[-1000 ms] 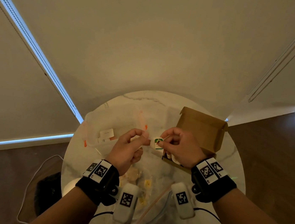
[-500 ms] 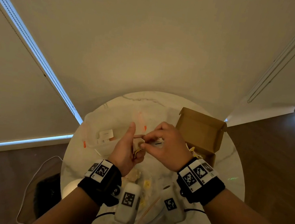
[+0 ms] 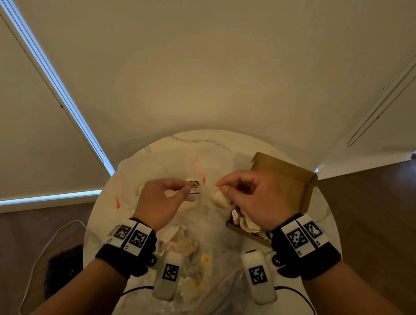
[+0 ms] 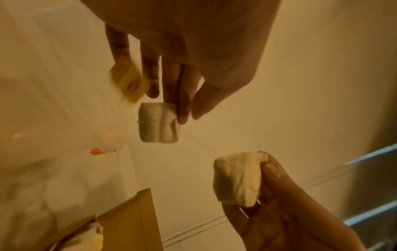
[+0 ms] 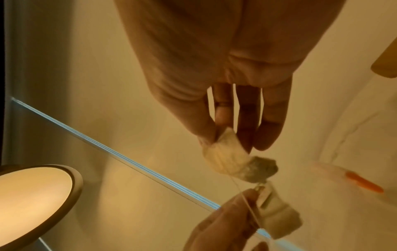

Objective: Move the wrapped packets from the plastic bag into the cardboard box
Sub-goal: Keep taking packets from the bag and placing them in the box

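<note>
Right hand (image 3: 254, 197) partly hiding cardboard box (image 3: 290, 183)

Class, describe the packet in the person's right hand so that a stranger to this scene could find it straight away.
Start at the round white marble table, then find the open brown cardboard box on its right side. Just left of the box, the right hand pinches a small cream paper-wrapped packet above the tabletop. Unlike the left hand's packet, it shows no green-printed tag.
</note>
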A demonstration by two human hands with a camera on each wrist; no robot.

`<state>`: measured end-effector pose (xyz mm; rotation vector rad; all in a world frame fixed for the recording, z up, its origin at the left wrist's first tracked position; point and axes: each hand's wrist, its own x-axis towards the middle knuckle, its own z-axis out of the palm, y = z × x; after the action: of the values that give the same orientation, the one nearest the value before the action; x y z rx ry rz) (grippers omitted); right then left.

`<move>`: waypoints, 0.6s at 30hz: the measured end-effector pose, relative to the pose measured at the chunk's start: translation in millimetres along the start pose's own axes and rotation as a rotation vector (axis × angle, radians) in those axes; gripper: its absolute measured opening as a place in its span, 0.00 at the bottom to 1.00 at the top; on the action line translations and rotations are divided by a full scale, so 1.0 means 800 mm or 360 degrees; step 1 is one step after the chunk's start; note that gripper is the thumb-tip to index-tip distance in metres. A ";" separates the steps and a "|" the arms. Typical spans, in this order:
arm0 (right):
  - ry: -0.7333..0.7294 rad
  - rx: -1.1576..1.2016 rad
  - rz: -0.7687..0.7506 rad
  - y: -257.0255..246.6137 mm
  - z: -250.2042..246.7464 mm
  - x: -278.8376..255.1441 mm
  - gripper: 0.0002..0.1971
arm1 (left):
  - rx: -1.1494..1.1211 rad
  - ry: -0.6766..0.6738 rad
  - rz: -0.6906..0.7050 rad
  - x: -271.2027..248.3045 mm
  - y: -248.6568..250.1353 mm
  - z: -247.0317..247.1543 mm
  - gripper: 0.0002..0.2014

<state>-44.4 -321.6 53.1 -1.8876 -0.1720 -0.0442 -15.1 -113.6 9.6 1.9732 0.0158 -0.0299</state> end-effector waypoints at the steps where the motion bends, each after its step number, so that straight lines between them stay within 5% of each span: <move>1: -0.0024 -0.0033 0.0006 0.000 -0.003 0.001 0.06 | 0.0075 0.0034 0.0075 0.002 -0.001 -0.001 0.08; 7: -0.0084 -0.0108 0.0070 0.008 -0.008 0.003 0.06 | -0.0177 -0.0098 0.0393 0.001 0.011 0.004 0.10; 18: -0.0092 0.0051 0.0042 0.015 -0.014 0.009 0.05 | 0.0006 -0.0455 0.0671 -0.001 0.035 0.010 0.04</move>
<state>-35.1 -335.5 46.1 -1.8599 -0.1860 0.0308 -15.3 -132.0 31.9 1.9240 -0.5845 -0.0364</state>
